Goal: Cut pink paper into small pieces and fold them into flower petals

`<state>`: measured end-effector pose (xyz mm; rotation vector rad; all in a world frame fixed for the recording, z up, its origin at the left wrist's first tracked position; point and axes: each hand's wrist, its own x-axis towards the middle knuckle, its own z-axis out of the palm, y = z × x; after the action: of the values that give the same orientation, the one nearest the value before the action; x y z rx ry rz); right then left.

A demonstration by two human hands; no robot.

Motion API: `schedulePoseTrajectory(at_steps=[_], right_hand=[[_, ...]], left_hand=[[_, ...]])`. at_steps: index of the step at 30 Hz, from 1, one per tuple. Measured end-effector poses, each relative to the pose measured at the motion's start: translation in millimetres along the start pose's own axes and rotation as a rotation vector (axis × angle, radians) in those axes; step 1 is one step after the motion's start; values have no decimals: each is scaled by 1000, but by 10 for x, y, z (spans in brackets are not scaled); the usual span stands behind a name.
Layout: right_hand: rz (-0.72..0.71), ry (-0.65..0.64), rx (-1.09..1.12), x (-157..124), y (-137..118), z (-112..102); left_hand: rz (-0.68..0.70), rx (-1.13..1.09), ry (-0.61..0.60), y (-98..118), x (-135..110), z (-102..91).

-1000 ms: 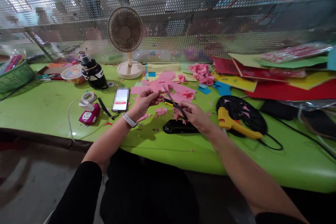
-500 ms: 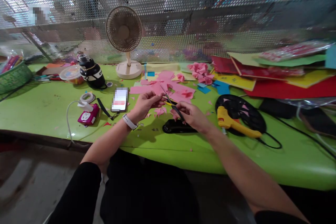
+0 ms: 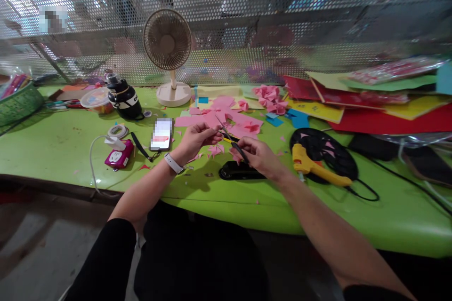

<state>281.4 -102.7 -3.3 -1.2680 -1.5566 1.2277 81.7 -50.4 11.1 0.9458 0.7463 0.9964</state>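
Note:
My right hand (image 3: pixel 257 154) is wrapped round the black handles of a pair of scissors (image 3: pixel 240 151), whose blades point up and to the left. Close to the blades, my left hand (image 3: pixel 197 140) has thumb and fingers pinched together; what sits between them is too small to make out. Beyond both hands lie pink paper sheets (image 3: pixel 208 121), one with a cut-out hole. Small pink paper scraps (image 3: pixel 215 150) are scattered beneath the fingers. A long black object (image 3: pixel 240 171), perhaps a stapler, rests on the table below my right hand.
A yellow glue gun (image 3: pixel 310 165) lies on a black tray (image 3: pixel 344 160) at right, its cable trailing. Coloured paper (image 3: pixel 374 117) is stacked behind it. Folded pink flowers (image 3: pixel 270 98), a fan (image 3: pixel 173 94), a black bottle (image 3: pixel 123 99), a phone (image 3: pixel 161 134) and a purple socket block (image 3: pixel 119 154) surround the work.
Both hands stay almost where they were, with only a slight shift at the scissors. The view has moved very little.

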Motion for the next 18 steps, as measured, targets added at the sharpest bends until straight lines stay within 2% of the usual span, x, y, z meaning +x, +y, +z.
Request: schedulePoseTrajectory(at_steps=[6,11,18], right_hand=[[11,5,31,17,24,-5],[24,0,45,7,16,-24],[40,7,72,-9,-29,-21]], left_hand=[[18,14,-26,-38,28,-59],[62,131,-54,-29,3,-70],[179,161,-25,-30,37,-74]])
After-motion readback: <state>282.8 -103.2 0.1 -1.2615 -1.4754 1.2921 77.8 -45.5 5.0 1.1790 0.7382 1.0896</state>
